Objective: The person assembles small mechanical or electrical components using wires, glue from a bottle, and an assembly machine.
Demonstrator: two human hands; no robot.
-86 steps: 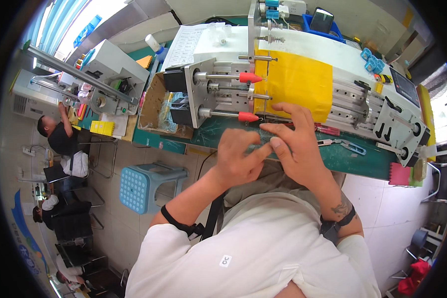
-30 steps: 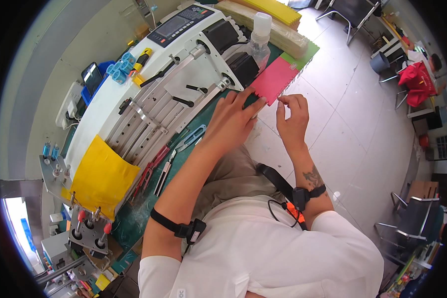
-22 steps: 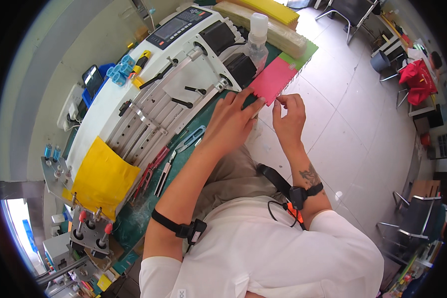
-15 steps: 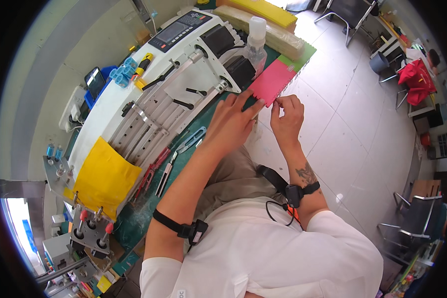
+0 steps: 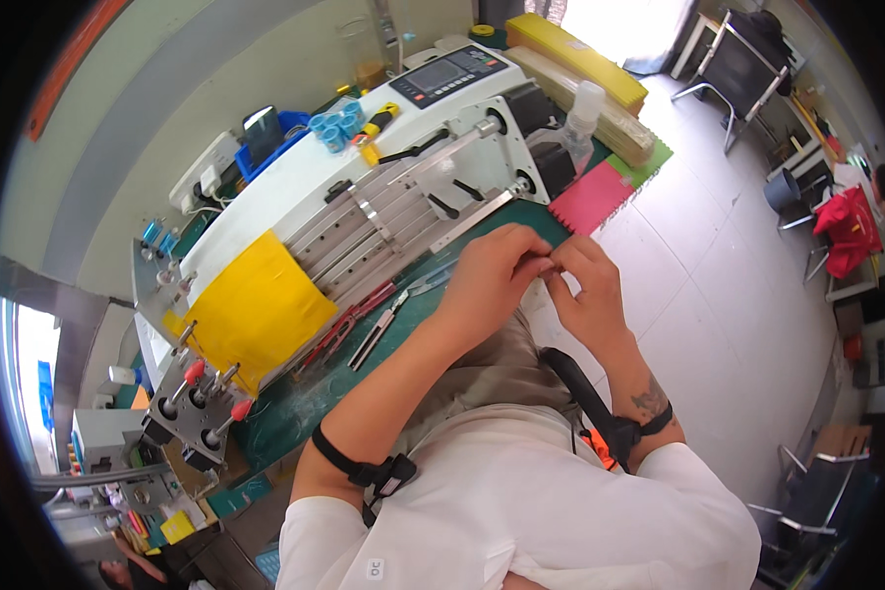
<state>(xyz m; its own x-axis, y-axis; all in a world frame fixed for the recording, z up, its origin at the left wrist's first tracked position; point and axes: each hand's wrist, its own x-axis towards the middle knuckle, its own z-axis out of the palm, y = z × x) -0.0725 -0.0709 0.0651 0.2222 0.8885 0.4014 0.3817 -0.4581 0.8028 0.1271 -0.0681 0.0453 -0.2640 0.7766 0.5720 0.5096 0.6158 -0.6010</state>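
Observation:
My left hand [image 5: 494,280] and my right hand [image 5: 592,295] meet in front of my lap, fingertips pinched together. Whatever lies between the fingertips is hidden or too small to make out. Just beyond them is a pink foam mat [image 5: 592,200] with a toothed edge, joined to a green mat [image 5: 649,163]. To the left of my hands, blue-handled scissors [image 5: 431,281], a utility knife [image 5: 379,330] and red-handled pliers [image 5: 349,320] rest on a green work surface [image 5: 290,413].
A white machine [image 5: 364,187] with a control panel, metal rails and a yellow cloth [image 5: 264,307] fills the left side. A clear bottle [image 5: 582,118] stands behind the pink mat. Chairs [image 5: 742,64] stand at the right. Another person [image 5: 133,568] shows at the lower left.
My hands have left the edge of the pink mat and come together, fingertips touching. The whole view has shifted, with the machine now further right in it.

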